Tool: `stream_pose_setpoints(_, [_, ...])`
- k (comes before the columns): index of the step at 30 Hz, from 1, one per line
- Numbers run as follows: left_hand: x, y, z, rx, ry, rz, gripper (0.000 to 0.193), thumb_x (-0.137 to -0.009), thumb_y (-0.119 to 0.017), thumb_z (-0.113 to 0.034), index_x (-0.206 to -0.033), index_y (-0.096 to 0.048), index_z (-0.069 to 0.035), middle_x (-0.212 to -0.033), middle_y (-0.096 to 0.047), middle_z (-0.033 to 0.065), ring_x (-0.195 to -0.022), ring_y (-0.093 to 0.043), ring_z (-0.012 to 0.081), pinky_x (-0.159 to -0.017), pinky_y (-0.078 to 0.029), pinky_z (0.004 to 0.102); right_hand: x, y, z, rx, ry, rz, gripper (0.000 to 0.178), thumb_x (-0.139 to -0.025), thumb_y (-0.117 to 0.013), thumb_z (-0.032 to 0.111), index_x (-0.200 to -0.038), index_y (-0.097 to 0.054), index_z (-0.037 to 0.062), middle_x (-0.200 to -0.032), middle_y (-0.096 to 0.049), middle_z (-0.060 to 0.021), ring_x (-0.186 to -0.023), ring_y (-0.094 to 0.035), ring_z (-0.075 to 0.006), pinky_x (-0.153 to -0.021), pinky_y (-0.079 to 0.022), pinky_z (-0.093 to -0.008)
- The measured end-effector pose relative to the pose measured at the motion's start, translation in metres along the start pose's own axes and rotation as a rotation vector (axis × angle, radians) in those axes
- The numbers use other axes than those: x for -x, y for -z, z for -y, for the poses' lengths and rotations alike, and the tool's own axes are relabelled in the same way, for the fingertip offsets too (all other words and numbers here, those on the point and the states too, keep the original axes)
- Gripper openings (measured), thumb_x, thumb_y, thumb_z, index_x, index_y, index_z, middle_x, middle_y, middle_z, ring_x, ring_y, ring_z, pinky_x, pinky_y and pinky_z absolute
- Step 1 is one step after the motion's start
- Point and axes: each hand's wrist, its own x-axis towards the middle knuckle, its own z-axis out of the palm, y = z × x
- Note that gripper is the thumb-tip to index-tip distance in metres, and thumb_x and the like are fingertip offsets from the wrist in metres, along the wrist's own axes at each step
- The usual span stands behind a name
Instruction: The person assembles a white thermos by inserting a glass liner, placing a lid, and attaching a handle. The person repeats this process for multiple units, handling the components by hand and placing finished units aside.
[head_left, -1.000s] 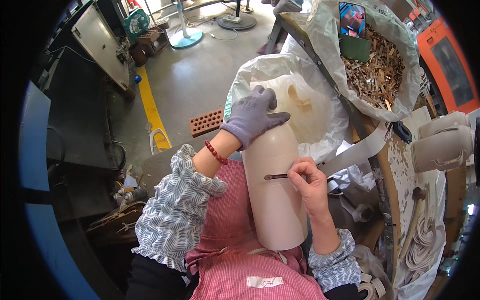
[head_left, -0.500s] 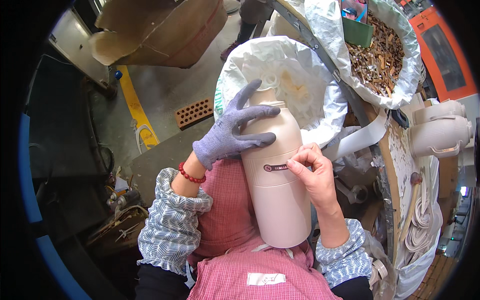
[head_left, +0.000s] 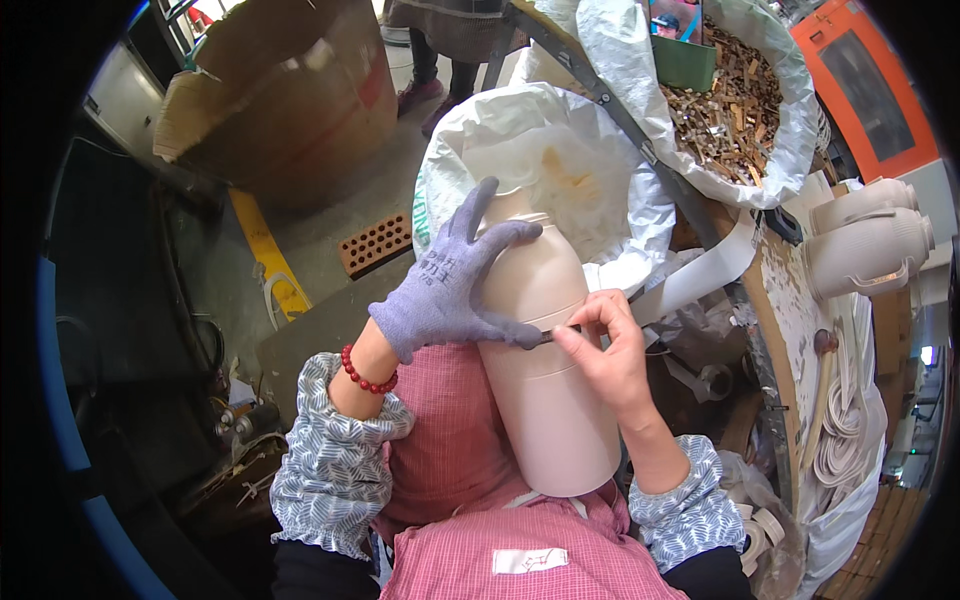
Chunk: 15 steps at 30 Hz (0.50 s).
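Observation:
A cream thermos flask shell (head_left: 560,420) lies on my lap, its narrow neck pointing away from me. My left hand (head_left: 445,285), in a grey-purple glove, grips its upper body, with the fingers spread along the side and near the neck and the thumb on the front. That thumb rests at the left end of a small dark label (head_left: 549,337) on the shell. My bare right hand (head_left: 610,355) has its thumb and forefinger pinched at the label's right end. Between them, the two hands cover most of the label.
Beyond the flask stands a white lined sack (head_left: 480,140). To the right, a bench holds a sack of small brown pieces (head_left: 730,120), cream jugs (head_left: 865,250) and coiled white strips (head_left: 845,430). A large cardboard box (head_left: 290,110), a perforated brick (head_left: 375,245) and a person's legs (head_left: 440,75) are further off.
My left hand has moved down the shell, its thumb now at the label's left end. The right hand stays pinched at the label. My view has shifted slightly, showing more of another person's legs.

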Motion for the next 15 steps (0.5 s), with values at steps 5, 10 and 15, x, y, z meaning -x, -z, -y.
stream_pose_setpoints(5, [-0.005, 0.001, -0.005, 0.034, 0.011, 0.043, 0.092, -0.056, -0.090, -0.045, -0.133, -0.049, -0.018, -0.149, -0.021, 0.0299, -0.136, -0.028, 0.0485, -0.108, -0.035, 0.0489, 0.000, -0.005, -0.013, 0.105, 0.121, -0.065, 0.033, -0.071, -0.081, 0.013, -0.082, -0.051, 0.0050, -0.092, -0.046, -0.0043, -0.086, -0.046, -0.0154, -0.072, -0.041, -0.0272])
stream_pose_setpoints(10, [0.002, 0.020, -0.028, 0.309, 0.124, 0.007, 0.080, -0.059, -0.089, -0.031, -0.126, -0.050, -0.010, -0.141, -0.034, 0.0172, -0.129, -0.041, 0.0330, -0.105, -0.040, 0.0431, 0.002, 0.011, -0.042, -0.046, 0.027, -0.179, 0.039, -0.080, -0.072, 0.013, -0.112, -0.051, 0.0042, -0.110, -0.052, -0.0089, -0.097, -0.050, -0.0185, -0.078, -0.043, -0.0291])
stream_pose_setpoints(15, [0.063, 0.042, -0.050, 0.595, 0.317, -0.567, 0.035, -0.071, -0.056, 0.000, -0.106, -0.051, -0.003, -0.099, -0.051, 0.0025, -0.090, -0.051, 0.0105, -0.076, -0.044, 0.0234, 0.030, 0.015, -0.053, -0.499, -0.172, 0.199, 0.044, -0.098, -0.054, 0.022, -0.135, -0.047, -0.0003, -0.114, -0.059, -0.0055, -0.093, -0.055, -0.0114, -0.080, -0.045, -0.0252])
